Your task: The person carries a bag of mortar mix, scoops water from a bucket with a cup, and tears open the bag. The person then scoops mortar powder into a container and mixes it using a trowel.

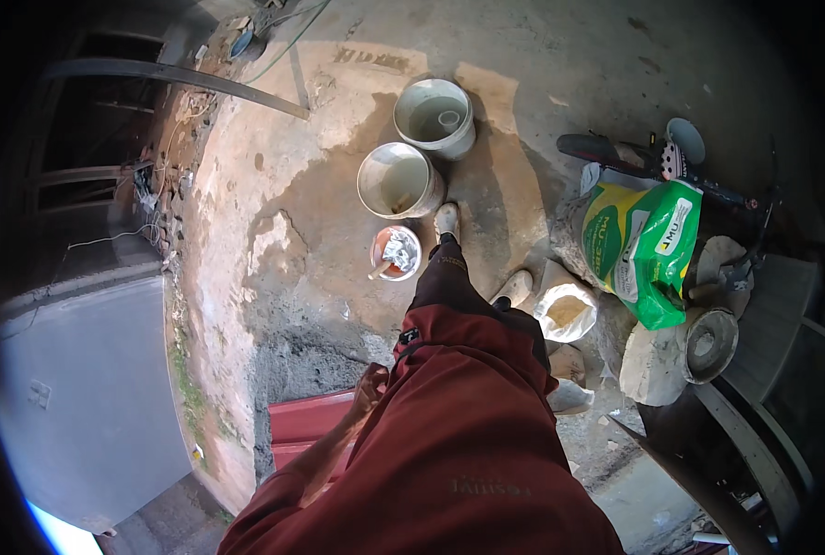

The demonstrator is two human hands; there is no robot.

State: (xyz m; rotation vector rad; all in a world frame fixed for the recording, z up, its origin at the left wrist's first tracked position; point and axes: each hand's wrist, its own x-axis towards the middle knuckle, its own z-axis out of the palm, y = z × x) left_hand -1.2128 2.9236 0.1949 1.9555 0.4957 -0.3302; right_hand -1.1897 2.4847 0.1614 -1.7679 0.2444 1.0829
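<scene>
My left hand point(372, 386) hangs by my left hip with bent fingers, close to the red shirt point(468, 423). Its fingertips are partly hidden, so whether it holds anything is unclear. My right hand is out of view. Before my feet stand two whitish buckets. The farther bucket point(419, 104) contains liquid with a small round container point(448, 119) in it. Cloudy liquid lies in the nearer bucket point(367, 182), along with a small brownish object point(401, 203). Left of my legs, a smaller tub point(417, 260) holds crumpled whitish material point(400, 250) and a tool handle point(379, 270).
To the right are an open sack of tan powder point(566, 311), a green and yellow printed sack point(662, 243) and a bicycle point(634, 158). A round dish-like object point(711, 340) lies nearby. Red corrugated sheeting point(301, 420) lies under my left arm. A beam point(197, 78) juts in at upper left.
</scene>
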